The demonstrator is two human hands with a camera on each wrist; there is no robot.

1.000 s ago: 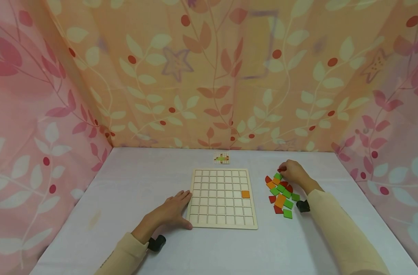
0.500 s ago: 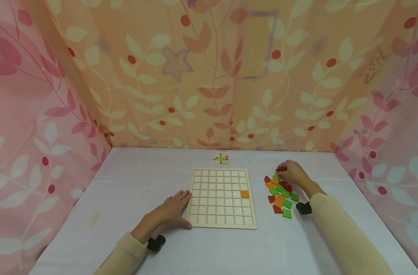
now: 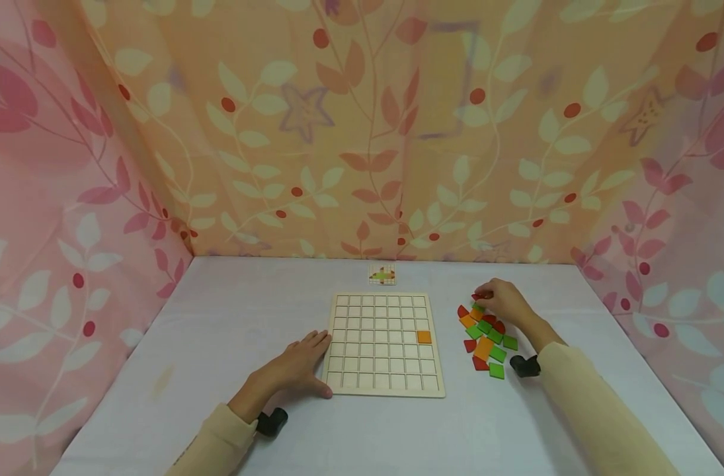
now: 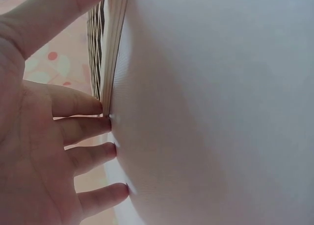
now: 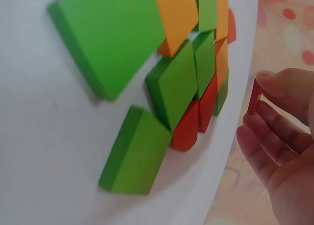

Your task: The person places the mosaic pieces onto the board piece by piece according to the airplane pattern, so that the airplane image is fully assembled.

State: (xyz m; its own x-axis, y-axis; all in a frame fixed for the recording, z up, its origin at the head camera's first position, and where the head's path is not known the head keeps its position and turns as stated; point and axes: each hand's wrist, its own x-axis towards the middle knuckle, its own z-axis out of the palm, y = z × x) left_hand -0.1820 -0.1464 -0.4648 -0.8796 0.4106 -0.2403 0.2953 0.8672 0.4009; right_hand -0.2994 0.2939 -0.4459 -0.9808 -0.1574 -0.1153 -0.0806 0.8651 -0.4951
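Shifted slightly leftward: right hand (image 3: 507, 301), pinching red tile (image 5: 254, 96); wooden grid board (image 3: 382, 350) to its left, outspread left hand (image 3: 299, 365) touching.

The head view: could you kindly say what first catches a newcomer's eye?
Probably the red, orange and green tiles clustered right of the pale wooden grid board. Next, the orange square tile in the board's rightmost column. The right hand pinches a red tile at the cluster's far end.

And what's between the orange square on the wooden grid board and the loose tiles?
In the head view, just the right rim of the wooden grid board, then a bare strip of white tablecloth before the loose tiles.
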